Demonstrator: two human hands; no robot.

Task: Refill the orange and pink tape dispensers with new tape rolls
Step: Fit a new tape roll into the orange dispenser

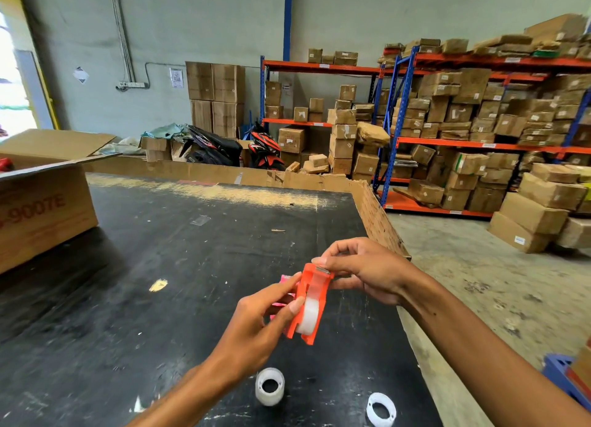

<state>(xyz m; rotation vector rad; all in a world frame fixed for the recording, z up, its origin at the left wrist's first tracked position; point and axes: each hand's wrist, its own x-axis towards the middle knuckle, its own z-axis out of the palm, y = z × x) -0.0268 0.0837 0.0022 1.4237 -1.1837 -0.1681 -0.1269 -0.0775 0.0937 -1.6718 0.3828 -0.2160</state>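
Note:
The orange tape dispenser (311,302) is held above the black table (160,266), with a clear tape roll seated inside it. My left hand (256,324) grips its lower body, thumb on the roll. My right hand (361,271) pinches the tape end at the dispenser's top, near the cutter. The pink tape dispenser (284,290) lies on the table behind, mostly hidden by the orange one and my left hand. A fresh tape roll (270,385) stands near the front edge. A thin white ring (381,409), which looks like an empty core, lies to its right.
An open cardboard box (44,209) sits at the table's left. A raised cardboard rim (377,215) lines the far and right table edges. Shelves of boxes (479,122) and motorbikes (265,148) stand beyond. A blue crate (558,370) is at the lower right.

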